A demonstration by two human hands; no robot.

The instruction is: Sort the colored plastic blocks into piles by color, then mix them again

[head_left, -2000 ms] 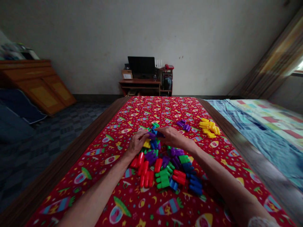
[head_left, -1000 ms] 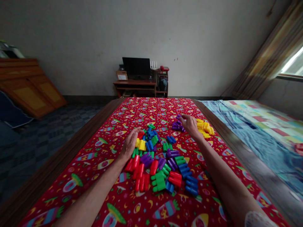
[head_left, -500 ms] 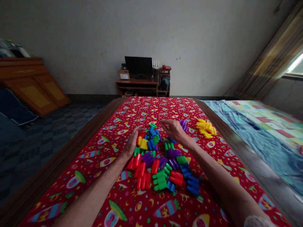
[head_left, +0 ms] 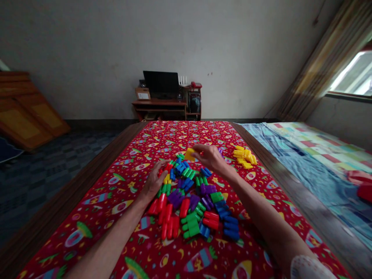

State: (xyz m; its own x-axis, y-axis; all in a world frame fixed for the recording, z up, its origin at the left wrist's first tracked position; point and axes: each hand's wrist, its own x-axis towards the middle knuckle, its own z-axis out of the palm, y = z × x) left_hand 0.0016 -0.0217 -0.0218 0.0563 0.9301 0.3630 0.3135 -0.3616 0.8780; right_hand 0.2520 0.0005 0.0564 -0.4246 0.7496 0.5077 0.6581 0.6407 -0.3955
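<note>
My right hand [head_left: 209,157] is pinched round a yellow toy block [head_left: 190,154], held just above the far end of a mixed pile. My left hand [head_left: 153,181] rests at the pile's left side, fingers apart and curved round its edge, beside a red block [head_left: 168,167] and another yellow block [head_left: 167,179]. Blue blocks [head_left: 180,167], green blocks [head_left: 191,226], purple blocks [head_left: 175,198] and red blocks [head_left: 171,226] lie loosely together between my forearms. Several yellow blocks [head_left: 245,156] form a separate group at the right. Purple blocks [head_left: 220,151] are partly hidden behind my right hand.
A red rocket-patterned cloth [head_left: 186,133] covers the table, with dark wooden edges [head_left: 261,162] showing. To the right is a bed [head_left: 293,155]. A desk with a monitor [head_left: 161,83] stands against the far wall, and a wooden cabinet [head_left: 26,110] at the left.
My right hand, earlier empty over the pile, now holds a yellow block. The blocks near my left hand have shifted, and the view has turned slightly to the right.
</note>
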